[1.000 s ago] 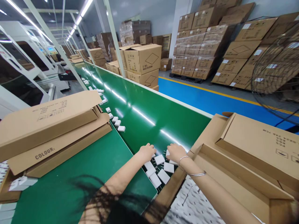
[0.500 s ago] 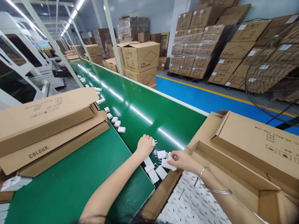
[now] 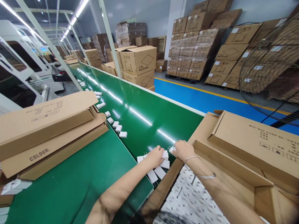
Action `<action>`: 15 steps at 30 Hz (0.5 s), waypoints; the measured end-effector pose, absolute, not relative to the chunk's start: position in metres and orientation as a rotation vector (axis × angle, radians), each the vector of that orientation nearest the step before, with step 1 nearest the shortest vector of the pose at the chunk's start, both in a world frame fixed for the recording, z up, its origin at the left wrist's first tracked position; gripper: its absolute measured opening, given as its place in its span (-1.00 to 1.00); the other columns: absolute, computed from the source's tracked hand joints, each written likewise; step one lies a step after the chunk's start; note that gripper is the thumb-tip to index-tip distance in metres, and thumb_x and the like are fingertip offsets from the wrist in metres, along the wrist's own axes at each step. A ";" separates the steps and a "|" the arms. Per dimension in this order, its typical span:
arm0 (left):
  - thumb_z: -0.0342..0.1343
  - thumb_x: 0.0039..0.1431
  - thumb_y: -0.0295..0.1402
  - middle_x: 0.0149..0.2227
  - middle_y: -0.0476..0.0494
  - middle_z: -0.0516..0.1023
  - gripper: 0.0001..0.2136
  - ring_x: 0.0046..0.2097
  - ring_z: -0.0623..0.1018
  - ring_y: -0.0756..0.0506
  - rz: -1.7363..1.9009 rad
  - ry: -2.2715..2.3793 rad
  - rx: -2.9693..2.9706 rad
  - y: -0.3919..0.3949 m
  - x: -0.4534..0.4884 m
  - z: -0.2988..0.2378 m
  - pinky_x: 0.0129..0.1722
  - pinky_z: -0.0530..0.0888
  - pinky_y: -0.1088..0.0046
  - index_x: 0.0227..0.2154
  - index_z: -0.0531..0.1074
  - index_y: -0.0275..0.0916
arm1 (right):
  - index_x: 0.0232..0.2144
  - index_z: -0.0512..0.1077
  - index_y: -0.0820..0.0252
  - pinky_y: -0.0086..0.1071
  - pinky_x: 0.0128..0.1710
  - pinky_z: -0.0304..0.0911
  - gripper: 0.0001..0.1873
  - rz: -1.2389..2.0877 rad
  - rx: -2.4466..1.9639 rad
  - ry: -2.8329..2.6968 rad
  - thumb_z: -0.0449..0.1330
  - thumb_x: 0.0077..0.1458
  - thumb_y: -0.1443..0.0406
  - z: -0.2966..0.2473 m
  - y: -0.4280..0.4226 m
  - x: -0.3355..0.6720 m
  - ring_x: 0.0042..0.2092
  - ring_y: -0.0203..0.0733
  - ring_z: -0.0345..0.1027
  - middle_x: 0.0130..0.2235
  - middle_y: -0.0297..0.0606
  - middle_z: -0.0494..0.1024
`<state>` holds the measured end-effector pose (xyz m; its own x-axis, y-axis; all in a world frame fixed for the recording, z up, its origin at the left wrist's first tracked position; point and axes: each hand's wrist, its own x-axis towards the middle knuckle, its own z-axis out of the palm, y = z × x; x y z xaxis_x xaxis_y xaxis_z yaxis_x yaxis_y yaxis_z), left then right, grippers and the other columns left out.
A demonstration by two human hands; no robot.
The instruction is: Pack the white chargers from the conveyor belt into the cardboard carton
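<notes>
In the head view, the left hand [image 3: 156, 156] lies knuckles up on a cluster of white plug adapters [image 3: 160, 171] at the near right edge of the green surface [image 3: 144, 124]. Its fingers are bent down and pressed together on them; whether it grips one cannot be told. Just beside it, the right hand [image 3: 183, 149], with a bracelet [image 3: 199, 169] on the wrist, is curled shut around a single adapter [image 3: 172, 150] whose prongs stick out toward the far end. This hand sits at the rim of an open carton [image 3: 233, 174] touching the surface's right edge, with a packed white layer [image 3: 193, 202] inside. A loose row of adapters [image 3: 116, 126] runs along the surface's left edge, beside stacked flat cartons [image 3: 46, 124]. Past the right edge stand palletised boxes [image 3: 198, 53] and a wire fan guard [image 3: 271, 62].
</notes>
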<state>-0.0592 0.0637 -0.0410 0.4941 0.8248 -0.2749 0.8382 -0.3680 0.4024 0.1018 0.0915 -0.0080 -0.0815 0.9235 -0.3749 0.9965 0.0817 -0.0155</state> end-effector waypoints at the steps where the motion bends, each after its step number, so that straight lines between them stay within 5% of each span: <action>1: 0.08 0.13 -0.47 -0.03 -0.22 0.40 -0.71 0.03 0.46 -0.20 -0.072 1.385 2.255 0.064 -0.055 -0.041 -0.02 0.45 0.28 -0.06 0.29 -0.24 | -0.10 0.44 0.21 -0.05 -0.04 0.38 -0.73 -0.399 1.911 2.070 0.20 0.21 0.18 -0.009 0.094 0.099 -0.04 -0.06 0.41 -0.01 -0.17 0.50; 7: 0.10 0.19 -0.41 -0.07 -0.23 0.43 -0.73 0.01 0.48 -0.22 -0.220 1.428 2.303 0.070 -0.036 -0.033 -0.05 0.47 0.29 -0.05 0.28 -0.24 | -0.06 0.42 0.20 -0.08 -0.10 0.42 -0.71 -0.503 1.876 1.965 0.21 0.21 0.20 -0.017 0.114 0.076 -0.07 -0.08 0.44 -0.02 -0.18 0.50; 15: -0.01 0.24 -0.57 -0.03 -0.24 0.41 -0.76 0.02 0.47 -0.20 -0.294 1.553 2.305 0.095 -0.057 -0.022 -0.07 0.48 0.23 -0.04 0.31 -0.30 | -0.04 0.41 0.18 -0.04 -0.07 0.39 -0.68 -0.819 2.044 2.056 0.21 0.21 0.17 -0.006 0.114 0.092 -0.04 -0.06 0.41 0.02 -0.17 0.48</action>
<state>-0.0566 0.0945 -0.0219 0.3792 0.8538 -0.3567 0.9251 -0.3413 0.1666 0.0916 0.1144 -0.0064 -0.0751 0.8873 -0.4550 0.9573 -0.0636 -0.2821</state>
